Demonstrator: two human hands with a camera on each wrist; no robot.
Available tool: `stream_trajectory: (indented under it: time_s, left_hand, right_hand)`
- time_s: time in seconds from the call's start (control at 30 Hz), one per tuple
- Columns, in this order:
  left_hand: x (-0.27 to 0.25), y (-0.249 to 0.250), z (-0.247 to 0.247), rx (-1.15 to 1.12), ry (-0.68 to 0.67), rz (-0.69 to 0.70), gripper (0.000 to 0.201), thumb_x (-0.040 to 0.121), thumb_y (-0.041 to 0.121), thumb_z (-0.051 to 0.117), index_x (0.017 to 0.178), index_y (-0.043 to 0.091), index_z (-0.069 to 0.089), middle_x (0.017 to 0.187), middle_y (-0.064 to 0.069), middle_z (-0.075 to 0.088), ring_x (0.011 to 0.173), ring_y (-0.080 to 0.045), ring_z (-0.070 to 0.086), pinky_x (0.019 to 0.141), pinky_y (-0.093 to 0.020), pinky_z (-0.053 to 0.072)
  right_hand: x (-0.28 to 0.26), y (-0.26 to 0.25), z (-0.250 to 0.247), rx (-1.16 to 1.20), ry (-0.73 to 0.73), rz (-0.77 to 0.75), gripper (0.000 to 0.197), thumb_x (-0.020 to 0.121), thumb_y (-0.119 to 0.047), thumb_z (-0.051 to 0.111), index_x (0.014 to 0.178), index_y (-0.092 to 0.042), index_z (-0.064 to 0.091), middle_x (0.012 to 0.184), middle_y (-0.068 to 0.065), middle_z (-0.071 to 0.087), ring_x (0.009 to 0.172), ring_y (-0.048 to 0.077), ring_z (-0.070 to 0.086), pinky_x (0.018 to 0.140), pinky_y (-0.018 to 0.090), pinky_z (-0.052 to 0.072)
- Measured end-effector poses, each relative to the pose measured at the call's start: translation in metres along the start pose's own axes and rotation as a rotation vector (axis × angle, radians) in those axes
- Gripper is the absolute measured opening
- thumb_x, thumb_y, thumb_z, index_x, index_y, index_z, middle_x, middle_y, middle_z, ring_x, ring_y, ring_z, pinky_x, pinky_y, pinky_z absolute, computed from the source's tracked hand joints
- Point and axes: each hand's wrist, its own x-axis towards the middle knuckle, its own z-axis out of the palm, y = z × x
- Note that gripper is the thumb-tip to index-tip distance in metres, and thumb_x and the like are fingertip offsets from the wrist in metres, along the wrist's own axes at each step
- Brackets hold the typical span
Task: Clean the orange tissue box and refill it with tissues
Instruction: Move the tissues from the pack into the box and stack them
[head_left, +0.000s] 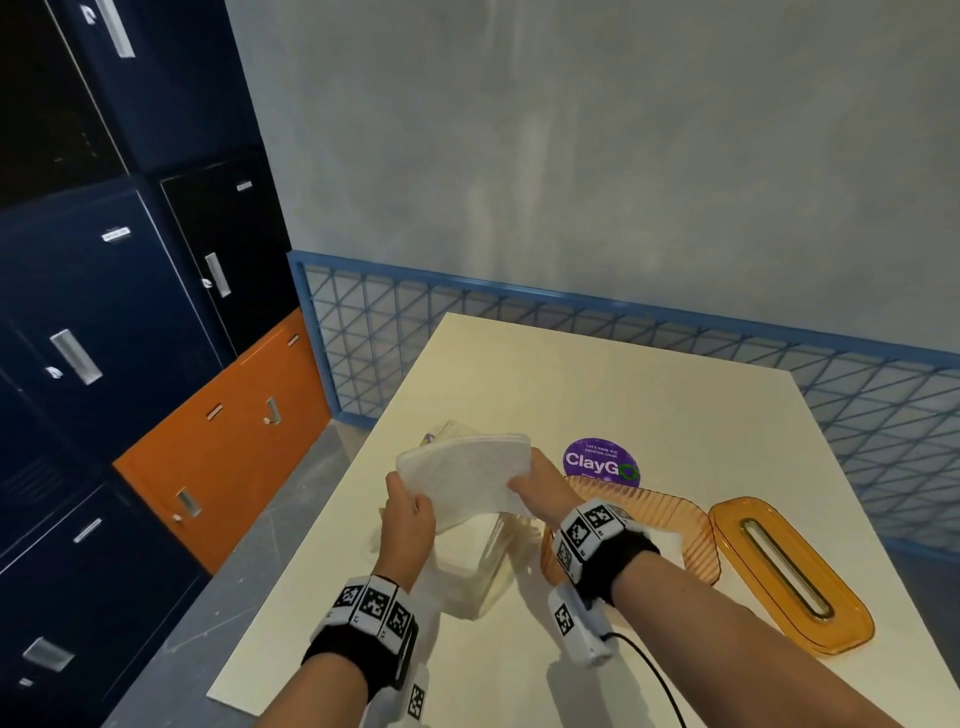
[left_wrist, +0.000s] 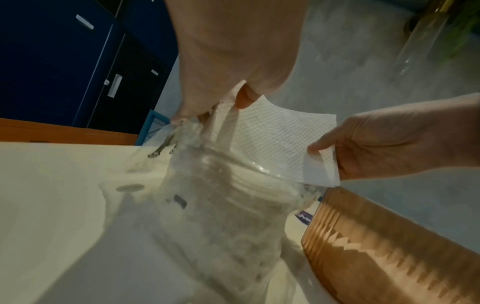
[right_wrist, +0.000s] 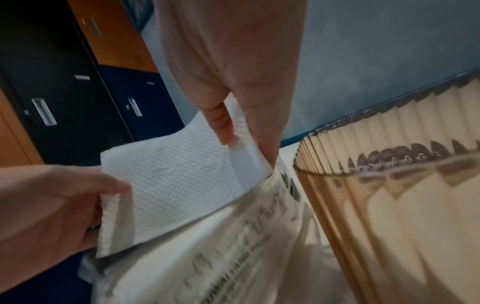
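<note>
Both hands hold a white stack of tissues (head_left: 462, 475) above its clear plastic wrapper (head_left: 470, 566), which sits on the table. My left hand (head_left: 410, 514) grips the stack's left end (left_wrist: 228, 107). My right hand (head_left: 537, 486) pinches the right end (right_wrist: 244, 152). The stack (right_wrist: 176, 181) bends between the two hands, partly out of the wrapper (left_wrist: 221, 216). The ribbed orange tissue box (head_left: 696, 530) stands open just right of the wrapper, partly behind my right wrist. Its orange lid (head_left: 789, 571) with a long slot lies flat further right.
A purple round sticker (head_left: 601, 462) is stuck on the cream table (head_left: 597, 384) behind the box. Blue and orange lockers (head_left: 130, 312) stand to the left, and a blue mesh railing (head_left: 519, 322) runs behind the table. A black cable (head_left: 654, 675) trails from my right wrist.
</note>
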Motion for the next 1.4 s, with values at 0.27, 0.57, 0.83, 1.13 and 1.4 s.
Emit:
stream_trajectory:
  time_s: [0.27, 0.57, 0.83, 1.13, 1.4]
  left_hand:
    - [0.014, 0.054, 0.026, 0.02, -0.02, 0.138, 0.007, 0.093, 0.012, 0.045, 0.096, 0.007, 0.05, 0.086, -0.003, 0.054, 0.075, -0.017, 0.05, 0.063, -0.028, 0.038]
    - [-0.005, 0.061, 0.121, 0.629, -0.398, 0.157, 0.019, 0.089, 0.017, 0.046, 0.099, 0.007, 0.059, 0.108, -0.011, 0.064, 0.106, -0.029, 0.057, 0.088, -0.034, 0.043]
    - [-0.012, 0.046, 0.141, 0.94, -0.346, 0.394, 0.035, 0.089, 0.001, 0.039, 0.123, 0.007, 0.046, 0.117, -0.01, 0.061, 0.114, -0.027, 0.052, 0.087, -0.036, 0.044]
    - [-0.022, 0.057, 0.155, 1.084, -0.375, 0.593, 0.026, 0.083, 0.013, 0.061, 0.109, 0.013, 0.065, 0.112, -0.007, 0.061, 0.109, -0.025, 0.055, 0.084, -0.033, 0.046]
    - [-0.014, 0.053, 0.171, 1.125, -0.771, 0.393, 0.035, 0.097, 0.011, 0.043, 0.129, 0.004, 0.055, 0.136, -0.014, 0.051, 0.126, -0.027, 0.049, 0.106, -0.035, 0.041]
  right_hand:
    - [-0.029, -0.007, -0.083, 0.167, 0.147, 0.066, 0.031, 0.09, -0.009, 0.055, 0.121, -0.007, 0.051, 0.119, 0.012, 0.057, 0.106, 0.031, 0.058, 0.072, 0.035, 0.056]
    - [-0.064, 0.081, -0.145, -0.194, 0.173, 0.376, 0.015, 0.08, -0.004, 0.06, 0.094, 0.001, 0.058, 0.095, 0.02, 0.068, 0.088, 0.029, 0.063, 0.071, 0.038, 0.056]
    - [-0.049, 0.09, -0.122, -0.6, 0.116, 0.455, 0.036, 0.093, -0.007, 0.047, 0.129, 0.001, 0.046, 0.134, 0.015, 0.054, 0.124, 0.026, 0.052, 0.097, 0.027, 0.044]
    - [-0.053, 0.087, -0.11, -0.845, 0.257, 0.205, 0.036, 0.094, -0.001, 0.042, 0.13, -0.004, 0.043, 0.13, 0.014, 0.049, 0.119, 0.027, 0.051, 0.094, 0.03, 0.044]
    - [-0.04, 0.103, -0.102, -0.965, -0.075, 0.265, 0.033, 0.095, -0.007, 0.046, 0.127, -0.003, 0.051, 0.129, 0.017, 0.056, 0.118, 0.03, 0.056, 0.095, 0.034, 0.047]
